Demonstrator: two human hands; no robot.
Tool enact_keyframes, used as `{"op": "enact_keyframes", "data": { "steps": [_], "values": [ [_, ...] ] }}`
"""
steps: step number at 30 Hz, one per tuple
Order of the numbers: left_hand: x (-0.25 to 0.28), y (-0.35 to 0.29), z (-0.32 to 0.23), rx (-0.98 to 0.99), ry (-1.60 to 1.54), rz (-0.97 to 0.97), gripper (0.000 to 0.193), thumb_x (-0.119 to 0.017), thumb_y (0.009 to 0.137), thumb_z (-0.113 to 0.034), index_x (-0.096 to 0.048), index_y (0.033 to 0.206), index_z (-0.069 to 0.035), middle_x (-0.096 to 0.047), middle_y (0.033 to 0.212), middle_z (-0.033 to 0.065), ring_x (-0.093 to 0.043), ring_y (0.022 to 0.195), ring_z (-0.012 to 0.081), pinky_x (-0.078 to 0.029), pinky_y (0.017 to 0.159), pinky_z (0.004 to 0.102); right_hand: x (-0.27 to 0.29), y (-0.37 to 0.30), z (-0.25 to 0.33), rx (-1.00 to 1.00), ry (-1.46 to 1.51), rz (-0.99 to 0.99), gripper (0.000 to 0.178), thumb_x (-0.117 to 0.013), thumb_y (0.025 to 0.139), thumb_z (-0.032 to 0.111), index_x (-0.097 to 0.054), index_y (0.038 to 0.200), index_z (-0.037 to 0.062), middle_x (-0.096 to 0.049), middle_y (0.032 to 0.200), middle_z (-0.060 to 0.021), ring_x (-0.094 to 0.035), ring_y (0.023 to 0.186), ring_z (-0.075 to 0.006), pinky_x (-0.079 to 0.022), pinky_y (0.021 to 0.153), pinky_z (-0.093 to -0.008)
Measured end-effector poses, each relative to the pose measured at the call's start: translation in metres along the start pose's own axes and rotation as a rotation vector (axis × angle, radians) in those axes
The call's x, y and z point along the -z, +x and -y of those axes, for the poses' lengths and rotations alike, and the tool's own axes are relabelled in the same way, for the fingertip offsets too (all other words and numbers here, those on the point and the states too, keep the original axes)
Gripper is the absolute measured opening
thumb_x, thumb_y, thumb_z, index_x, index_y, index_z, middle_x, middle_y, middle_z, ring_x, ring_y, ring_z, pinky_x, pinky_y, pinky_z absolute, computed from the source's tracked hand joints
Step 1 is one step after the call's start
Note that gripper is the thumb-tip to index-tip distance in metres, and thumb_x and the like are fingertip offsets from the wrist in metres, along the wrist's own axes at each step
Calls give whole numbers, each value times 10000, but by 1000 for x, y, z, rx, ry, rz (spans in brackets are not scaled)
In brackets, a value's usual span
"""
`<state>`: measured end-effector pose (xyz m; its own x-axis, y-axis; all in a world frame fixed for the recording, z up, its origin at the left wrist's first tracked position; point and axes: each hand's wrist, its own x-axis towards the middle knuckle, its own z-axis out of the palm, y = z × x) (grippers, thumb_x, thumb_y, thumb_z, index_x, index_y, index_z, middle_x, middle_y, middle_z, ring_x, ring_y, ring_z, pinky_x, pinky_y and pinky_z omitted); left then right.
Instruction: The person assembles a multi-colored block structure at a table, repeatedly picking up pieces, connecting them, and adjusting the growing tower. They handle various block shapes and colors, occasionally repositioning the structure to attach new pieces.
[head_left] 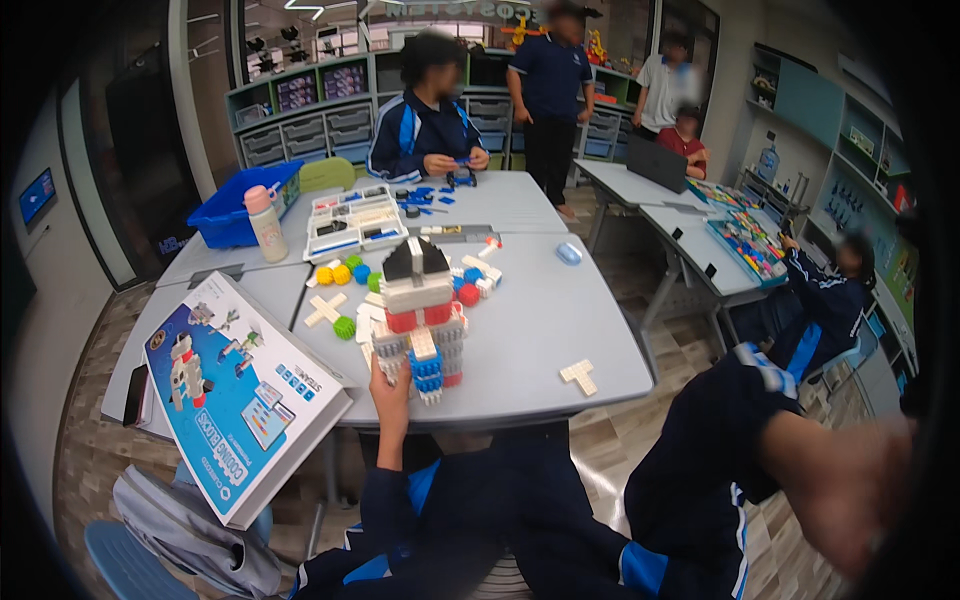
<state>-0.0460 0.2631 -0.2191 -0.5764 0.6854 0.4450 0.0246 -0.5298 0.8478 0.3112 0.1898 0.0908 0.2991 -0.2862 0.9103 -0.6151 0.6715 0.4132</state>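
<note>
A building-block figure (418,300) stands upright at the front of the grey table. Black bricks top it, with white, red, grey and blue ones below. My left hand (389,392) is closed round its lower left side, beside the blue bricks. My right hand (845,490) is raised at the far right, away from the table. It is large and smeared, and its fingers cannot be made out. Loose white bricks (325,311), green, yellow, blue and red round pieces lie behind and left of the figure. A white T-shaped block piece (578,377) lies near the table's right front edge.
A large kit box (245,400) overhangs the table's left front. Behind stand a sorting tray (352,222), a bottle (265,225) and a blue bin (225,222). A small clear-blue case (569,253) lies at right. Across the table a person (425,120) handles blue bricks; others are farther off.
</note>
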Motion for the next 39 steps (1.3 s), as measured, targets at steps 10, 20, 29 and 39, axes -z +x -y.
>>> {"op": "enact_keyframes", "data": {
  "steps": [10, 20, 29, 39],
  "values": [
    [-6, -1, -17, -50, 56, -8, 358, -664, 958, -113, -537, 1269, 11, -669, 1103, 80, -607, 999, 129, -482, 871, 285, -45, -65, -113, -494, 428, 511, 482, -623, 993, 350, -735, 864, -100, -707, 734, -171, -679, 599, -229, -497, 480, -279],
    [-10, -10, -26, -44, 150, -78, 284, -708, 903, -75, -585, 1141, 21, -718, 1017, 109, -653, 907, 134, -516, 792, 293, -69, -102, -88, -340, -170, 840, 356, -739, 864, 314, -714, 840, -40, -653, 714, -96, -627, 567, -188, -480, 488, -252],
    [-9, -10, -29, -24, 119, -70, 317, -691, 910, -69, -586, 1196, 17, -712, 1045, 105, -645, 941, 132, -514, 823, 293, 14, -138, -182, -441, -651, 982, 199, -722, 868, 216, -722, 871, 17, -657, 717, -64, -614, 579, -191, -441, 511, -294],
    [-2, -1, -23, 28, 47, -111, 302, -661, 944, -72, -580, 1219, 22, -696, 1053, 80, -612, 947, 103, -496, 839, 280, 129, -284, -292, -1528, -669, 1123, 309, -672, 919, 314, -740, 943, 14, -697, 791, -75, -657, 681, -153, -502, 595, -294]
  ]
}}
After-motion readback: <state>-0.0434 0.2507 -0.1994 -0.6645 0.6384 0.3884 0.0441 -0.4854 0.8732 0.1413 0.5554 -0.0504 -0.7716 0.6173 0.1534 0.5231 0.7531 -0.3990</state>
